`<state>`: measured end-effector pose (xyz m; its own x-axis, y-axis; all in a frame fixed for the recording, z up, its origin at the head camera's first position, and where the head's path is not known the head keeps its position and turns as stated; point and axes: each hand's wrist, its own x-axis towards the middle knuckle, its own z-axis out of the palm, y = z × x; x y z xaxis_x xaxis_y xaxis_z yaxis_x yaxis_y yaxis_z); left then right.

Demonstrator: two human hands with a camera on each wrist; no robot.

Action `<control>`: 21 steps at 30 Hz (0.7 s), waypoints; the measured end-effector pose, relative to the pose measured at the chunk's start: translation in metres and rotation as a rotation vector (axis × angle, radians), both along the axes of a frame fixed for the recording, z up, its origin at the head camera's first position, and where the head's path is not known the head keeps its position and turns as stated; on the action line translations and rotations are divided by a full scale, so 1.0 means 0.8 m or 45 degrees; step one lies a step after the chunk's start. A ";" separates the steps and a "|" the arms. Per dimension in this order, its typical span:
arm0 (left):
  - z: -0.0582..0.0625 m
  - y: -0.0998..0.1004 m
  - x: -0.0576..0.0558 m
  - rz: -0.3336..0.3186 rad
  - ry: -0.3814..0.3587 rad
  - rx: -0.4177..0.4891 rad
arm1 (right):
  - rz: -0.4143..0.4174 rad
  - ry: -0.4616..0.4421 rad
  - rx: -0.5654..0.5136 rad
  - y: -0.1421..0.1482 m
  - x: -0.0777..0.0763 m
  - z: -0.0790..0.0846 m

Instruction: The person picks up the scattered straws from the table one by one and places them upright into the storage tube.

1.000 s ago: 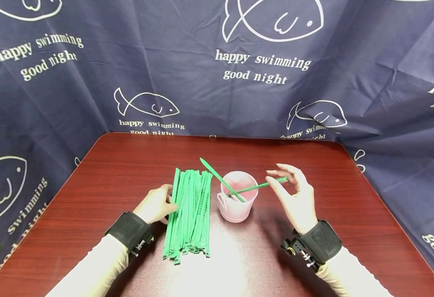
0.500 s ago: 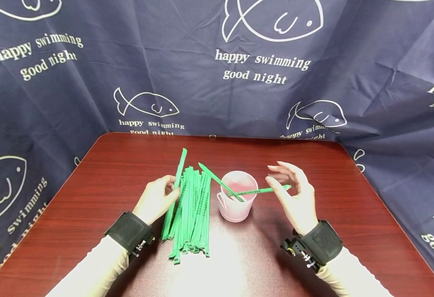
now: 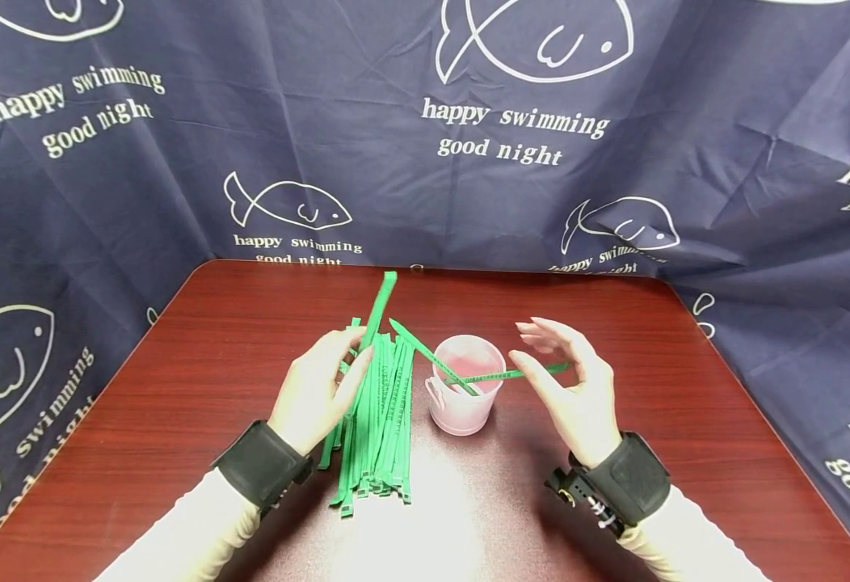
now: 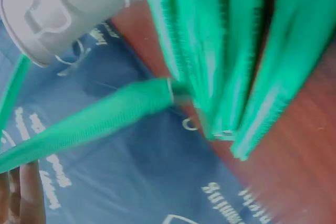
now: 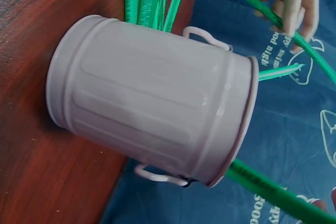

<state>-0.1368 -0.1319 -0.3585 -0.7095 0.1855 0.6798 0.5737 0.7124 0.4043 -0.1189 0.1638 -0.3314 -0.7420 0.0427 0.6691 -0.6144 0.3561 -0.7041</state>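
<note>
My left hand (image 3: 319, 388) pinches one green wrapped straw (image 3: 377, 311) between thumb and fingers, its upper end tilted away to the right. It is lifted over a pile of green wrapped straws (image 3: 381, 420) lying side by side. To the right of the pile stands a small pink bucket (image 3: 461, 416) with side handles. Two straws lean out of it, one to the left (image 3: 414, 339) and one to the right (image 3: 486, 377). Near the right-leaning straw, my right hand (image 3: 578, 388) hovers with loosely bent fingers, gripping nothing. In the right wrist view the bucket (image 5: 147, 98) fills the middle.
Everything stands on a reddish-brown wooden table (image 3: 687, 404). A dark blue curtain (image 3: 396, 121) with white fish and lettering hangs behind it and at both sides. Each wrist wears a black strap (image 3: 261, 465) with a camera mount.
My left hand has drawn one straw from the pile's left side and carried it up and right. The right hand has let go of its straw, which now rests lower on the bucket's rim.
</note>
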 end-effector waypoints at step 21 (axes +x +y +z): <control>0.026 0.038 0.030 -0.407 0.376 -0.218 | 0.150 0.617 0.283 -0.027 0.014 0.024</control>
<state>-0.1129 -0.1017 -0.3374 -0.3795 0.4904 0.7846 0.8480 0.5235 0.0830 -0.1081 0.1419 -0.3120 -0.3376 -0.2034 0.9190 -0.8946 0.3731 -0.2461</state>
